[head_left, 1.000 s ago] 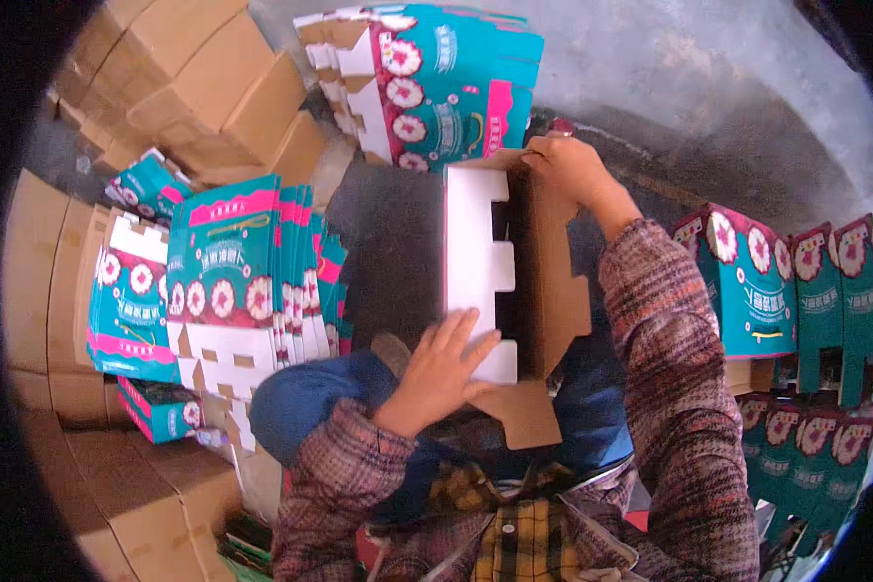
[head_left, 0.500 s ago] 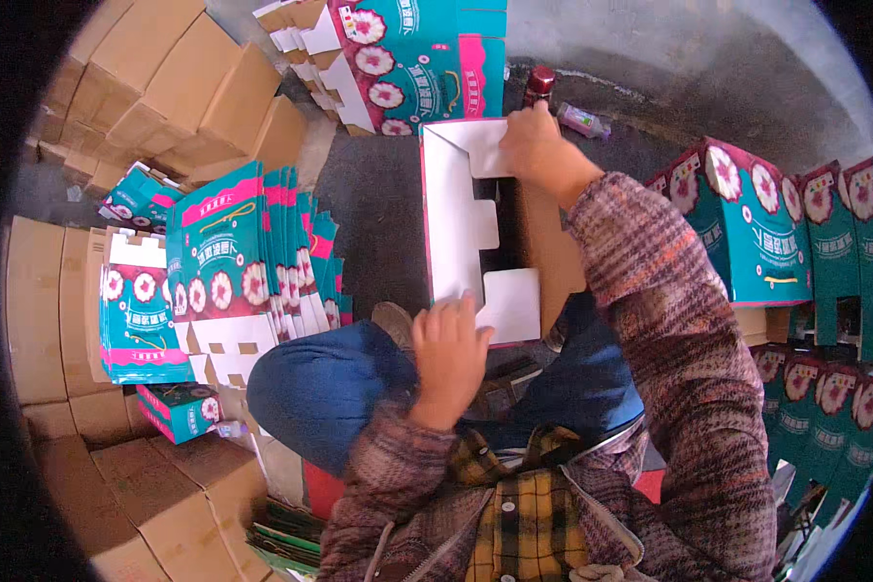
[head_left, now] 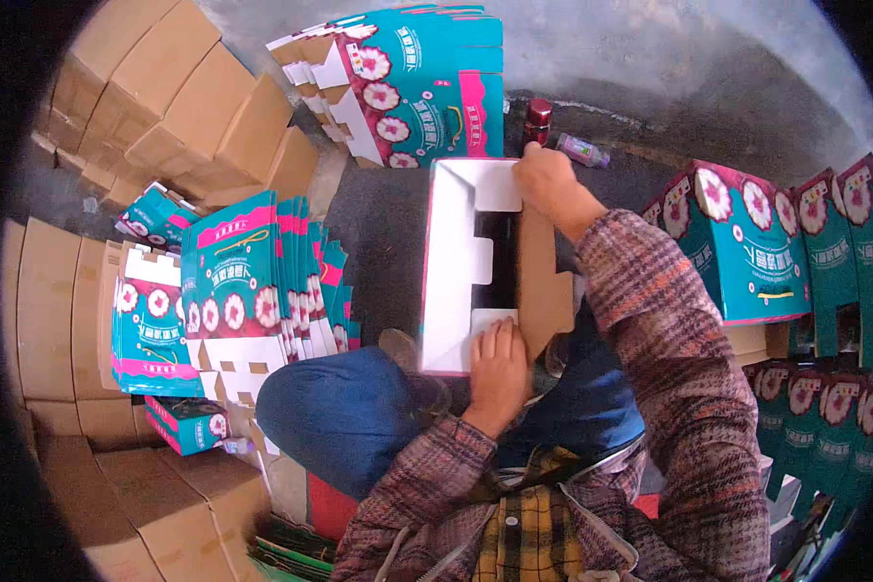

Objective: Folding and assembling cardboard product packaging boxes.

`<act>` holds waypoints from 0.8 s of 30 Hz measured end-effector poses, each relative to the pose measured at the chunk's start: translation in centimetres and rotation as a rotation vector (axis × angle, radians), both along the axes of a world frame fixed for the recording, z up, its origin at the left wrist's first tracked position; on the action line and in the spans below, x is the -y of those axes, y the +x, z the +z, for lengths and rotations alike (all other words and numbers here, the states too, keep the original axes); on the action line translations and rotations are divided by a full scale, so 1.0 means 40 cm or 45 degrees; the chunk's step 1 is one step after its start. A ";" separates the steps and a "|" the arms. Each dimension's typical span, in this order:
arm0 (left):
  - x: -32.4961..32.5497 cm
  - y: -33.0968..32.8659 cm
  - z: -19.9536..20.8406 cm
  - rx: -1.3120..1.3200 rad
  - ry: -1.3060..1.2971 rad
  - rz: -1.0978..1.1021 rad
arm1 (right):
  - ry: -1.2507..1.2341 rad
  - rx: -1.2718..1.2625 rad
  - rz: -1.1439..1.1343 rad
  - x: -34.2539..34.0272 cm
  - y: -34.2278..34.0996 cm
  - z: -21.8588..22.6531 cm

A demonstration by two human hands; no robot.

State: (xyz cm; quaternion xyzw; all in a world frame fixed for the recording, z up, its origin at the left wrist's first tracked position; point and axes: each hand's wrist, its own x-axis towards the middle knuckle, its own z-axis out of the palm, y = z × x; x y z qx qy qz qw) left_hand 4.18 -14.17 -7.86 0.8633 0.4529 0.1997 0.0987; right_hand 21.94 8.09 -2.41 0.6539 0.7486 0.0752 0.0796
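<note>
An open-topped cardboard carton (head_left: 448,272) with white inner faces stands between my knees, its end flaps folded inward and its brown side flap (head_left: 551,262) raised on the right. At the far end, my right hand (head_left: 556,192) is closed on the corner of the white end flap (head_left: 495,184). My left hand (head_left: 500,373) lies with outstretched fingers on the near end flap (head_left: 482,322). The carton's inside looks dark between the flaps.
Flat printed teal cartons (head_left: 225,262) are stacked at the left, with more (head_left: 427,87) at the far side. Brown boxes (head_left: 179,92) pile up far left. A red-capped bottle (head_left: 537,121) and a small purple-labelled bottle (head_left: 584,151) are beyond the carton. Formed teal boxes (head_left: 761,242) stand right.
My left hand has moved right, from the carton's left wall onto the near end flap. The near flap now lies further inward. My right hand stays at the far end.
</note>
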 end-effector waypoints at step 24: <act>-0.154 -0.242 0.022 -0.076 0.142 0.303 | 0.101 -0.457 0.984 0.137 -0.015 -0.038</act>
